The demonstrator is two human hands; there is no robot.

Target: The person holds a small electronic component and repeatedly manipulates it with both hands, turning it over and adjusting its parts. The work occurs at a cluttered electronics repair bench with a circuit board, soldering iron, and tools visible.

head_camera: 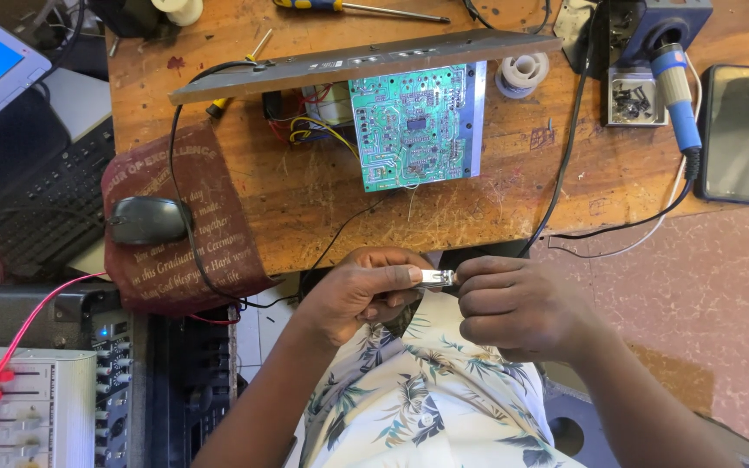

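The left hand (366,290) is curled closed, thumb on top, pinching one end of a small shiny metal clipper (436,277). The right hand (513,303) is closed into a loose fist, its fingertips meeting the other end of the clipper, so the tool bridges the two hands. Both are held just off the near edge of the counter (305,191), above the person's lap and a pale shirt printed with leaves (418,390).

Just beyond the hands, a thin black wire (340,232) runs over the scratched wooden counter toward a green circuit board (413,126), which is mounted on a grey metal chassis (348,62) standing on its edge. Coloured wires (309,130) bunch to the left of the board. A thicker black cable (565,156) comes down the counter to the right of the board.

To the left, a black computer mouse (147,220) rests on a maroon cloth (175,251) with pale lettering that drapes over the counter's edge. Farther left lies a dark keyboard (45,208), and below it an audio mixer (36,407) with a pink wire (36,312) across it.

At the right end of the counter, a blue-handled soldering iron (676,95) sits in its stand, with a dark phone (739,134) beside it. A spool of solder (524,71) and a screwdriver (357,9) lie near the far edge.
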